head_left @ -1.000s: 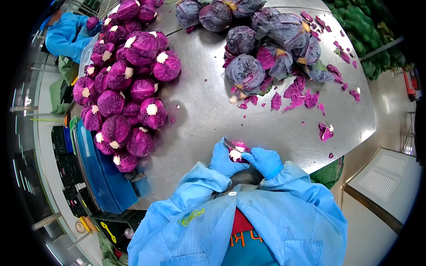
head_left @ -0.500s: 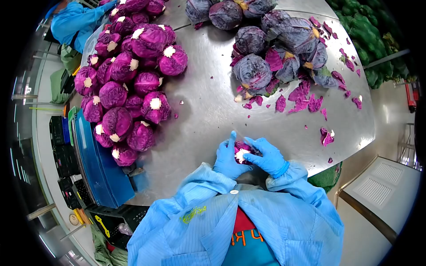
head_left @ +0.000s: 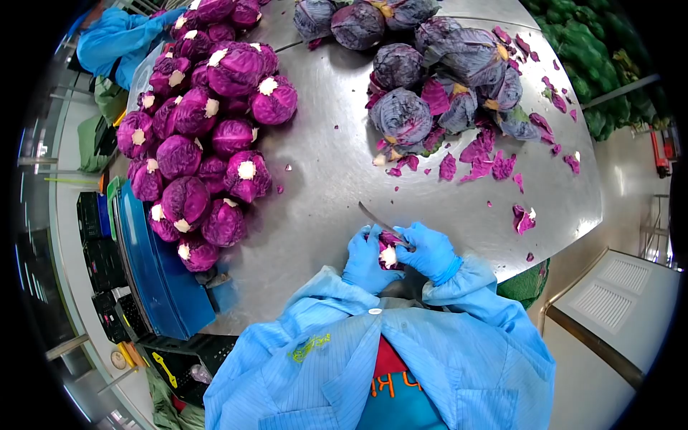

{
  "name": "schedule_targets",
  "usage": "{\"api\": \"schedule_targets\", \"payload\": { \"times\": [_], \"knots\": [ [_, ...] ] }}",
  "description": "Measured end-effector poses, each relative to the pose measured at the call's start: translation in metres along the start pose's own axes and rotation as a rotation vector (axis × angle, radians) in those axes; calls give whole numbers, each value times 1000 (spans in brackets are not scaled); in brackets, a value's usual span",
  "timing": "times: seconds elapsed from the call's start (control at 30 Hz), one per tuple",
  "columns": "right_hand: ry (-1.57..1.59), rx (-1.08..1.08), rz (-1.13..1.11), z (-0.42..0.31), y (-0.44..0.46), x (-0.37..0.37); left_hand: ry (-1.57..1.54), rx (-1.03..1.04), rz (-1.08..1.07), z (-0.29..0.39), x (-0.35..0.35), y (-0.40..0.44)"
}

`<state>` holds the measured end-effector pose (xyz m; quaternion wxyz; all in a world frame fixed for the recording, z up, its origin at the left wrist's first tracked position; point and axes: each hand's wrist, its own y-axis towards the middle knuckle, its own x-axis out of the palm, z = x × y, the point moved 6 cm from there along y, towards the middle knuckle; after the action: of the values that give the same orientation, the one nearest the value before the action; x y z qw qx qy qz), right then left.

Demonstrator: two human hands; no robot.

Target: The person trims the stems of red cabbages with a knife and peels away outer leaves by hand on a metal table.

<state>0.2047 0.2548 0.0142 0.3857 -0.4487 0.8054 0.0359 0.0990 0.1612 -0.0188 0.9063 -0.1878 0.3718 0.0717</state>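
Note:
In a blue glove, my left hand (head_left: 363,261) is wrapped round the left side of a small red cabbage (head_left: 388,256) close to my body. The cabbage's white cut stem end faces up. My right hand (head_left: 433,256), gloved too, grips a knife (head_left: 374,217); its thin curved blade points up and left across the top of the cabbage. The knife's handle is hidden in the fingers, which lie against the cabbage's right side.
Trimmed purple cabbages (head_left: 185,203) are piled at left on the steel table (head_left: 315,158). Untrimmed dark cabbages (head_left: 403,118) lie at the back right, with torn leaves (head_left: 479,154) around them. A blue bin (head_left: 161,265) stands at the left edge. Another person's blue sleeve (head_left: 118,39) shows top left.
The knife blade now shows clearly above the cabbage, where it was faint and blurred before. My right hand has turned slightly and shifted a little to the right.

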Motion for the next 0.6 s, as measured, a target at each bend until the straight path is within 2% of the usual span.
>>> {"api": "schedule_targets", "payload": {
  "times": [0.1,0.13,0.23,0.27,0.33,0.37,0.4,0.43,0.5,0.6],
  "knots": [
    [-107,-28,234,19,-4,-5,-96,96,47,1,-8,-11],
    [-173,2,324,54,-1,-11,-136,135,71,2,-11,-18],
    [-500,260,549,145,-13,-66,-236,200,133,-12,-18,-29],
    [-376,332,592,148,-25,-91,-268,204,158,-18,-17,-37],
    [-416,234,817,124,-37,-125,-325,174,132,-28,-14,-33],
    [-316,328,826,128,-38,-123,-317,187,126,-28,-13,-30],
    [-211,424,830,134,-42,-115,-306,197,116,-28,-13,-29],
    [-94,322,730,136,-34,-92,-344,174,123,-30,-12,-29],
    [243,289,444,131,-29,-39,-418,124,133,-36,-7,-33],
    [584,362,90,68,-17,24,-282,168,107,-30,-14,-32]
  ]
}}
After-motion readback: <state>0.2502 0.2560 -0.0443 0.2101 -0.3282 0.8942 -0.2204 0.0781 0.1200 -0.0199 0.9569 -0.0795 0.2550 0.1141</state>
